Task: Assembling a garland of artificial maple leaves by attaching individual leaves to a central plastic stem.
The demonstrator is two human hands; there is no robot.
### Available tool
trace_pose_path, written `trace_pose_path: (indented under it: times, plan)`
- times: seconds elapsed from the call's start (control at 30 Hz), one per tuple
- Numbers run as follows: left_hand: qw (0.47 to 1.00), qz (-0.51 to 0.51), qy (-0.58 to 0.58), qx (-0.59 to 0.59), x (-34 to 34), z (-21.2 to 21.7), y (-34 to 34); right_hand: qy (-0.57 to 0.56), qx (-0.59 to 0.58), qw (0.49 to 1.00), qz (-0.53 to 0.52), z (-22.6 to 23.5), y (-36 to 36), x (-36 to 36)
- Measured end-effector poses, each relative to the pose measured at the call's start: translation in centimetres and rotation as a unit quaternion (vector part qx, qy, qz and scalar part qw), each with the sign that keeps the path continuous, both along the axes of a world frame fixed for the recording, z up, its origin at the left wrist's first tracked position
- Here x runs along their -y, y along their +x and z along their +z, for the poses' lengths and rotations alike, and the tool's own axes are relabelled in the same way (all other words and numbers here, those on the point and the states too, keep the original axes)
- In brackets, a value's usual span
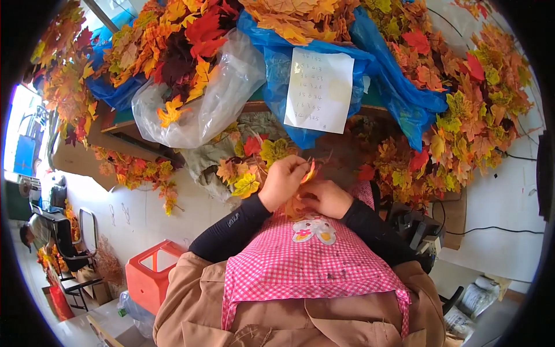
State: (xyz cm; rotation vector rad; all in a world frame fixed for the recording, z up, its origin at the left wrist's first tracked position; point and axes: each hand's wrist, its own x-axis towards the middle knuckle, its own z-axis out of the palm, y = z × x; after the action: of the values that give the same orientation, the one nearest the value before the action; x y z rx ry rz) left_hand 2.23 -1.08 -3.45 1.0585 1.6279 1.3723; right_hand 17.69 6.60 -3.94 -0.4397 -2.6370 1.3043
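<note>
My left hand (283,182) is closed in a pinch at an orange-yellow artificial leaf (310,172), with thin reddish stems by its fingertips. Just to its right and a little nearer, my right hand (326,198) has its fingers curled around orange artificial maple leaves (295,207) in front of my pink checked apron (312,260). The exact grip of the right fingertips is partly hidden. Beside the left hand hangs a spray of yellow, red and orange artificial leaves (247,184).
Blue plastic bags (272,63) and a clear bag (231,87) of artificial leaves lie ahead. A handwritten paper sheet (319,89) hangs over the blue plastic. Leaf garlands (462,127) hang at right. A red-orange plastic stool (147,280) stands at left; another person (37,231) is far left.
</note>
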Motion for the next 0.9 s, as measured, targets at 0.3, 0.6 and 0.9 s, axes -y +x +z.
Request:
trace_pose_path:
  times: [0.3, 0.6, 0.9]
  plan:
    - [0.967, -0.096, 0.105, -0.214, 0.6, 0.6, -0.4, 0.144, -0.129, 0.969, -0.154, 3.0, -0.1, -2.0]
    - [0.972, -0.068, 0.092, -0.204, -0.6, 1.2, -1.0, 0.000, -0.063, 0.983, -0.170, 3.7, -0.4, -2.6]
    - [0.973, -0.156, -0.055, 0.163, -2.0, 1.3, -3.4, -0.036, -0.075, 0.985, -0.153, 3.5, -0.9, -4.7]
